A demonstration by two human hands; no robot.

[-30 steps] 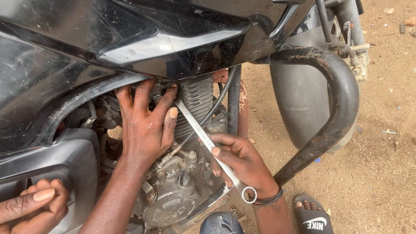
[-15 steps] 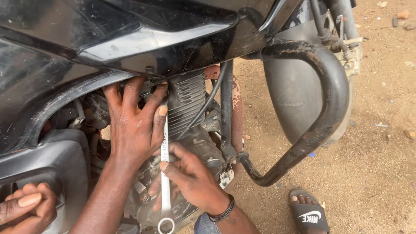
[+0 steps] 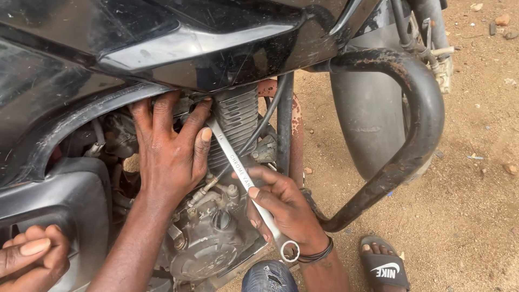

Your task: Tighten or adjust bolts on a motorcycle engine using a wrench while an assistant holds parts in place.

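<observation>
1. Spanner (image 3: 246, 181) slants across the engine (image 3: 216, 238), its upper end near the cylinder fins (image 3: 238, 116).
2. Another person's hand (image 3: 30, 259) rests on the black side panel (image 3: 75, 205).
3. Our left hand (image 3: 170, 151) lies flat and released on the engine.
4. Our right hand (image 3: 286, 208) is clenched around the spanner.

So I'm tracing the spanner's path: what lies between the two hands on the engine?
In the head view, the spanner's shaft and a thin cable run between the left hand and right hand, over the finned cylinder.
</observation>
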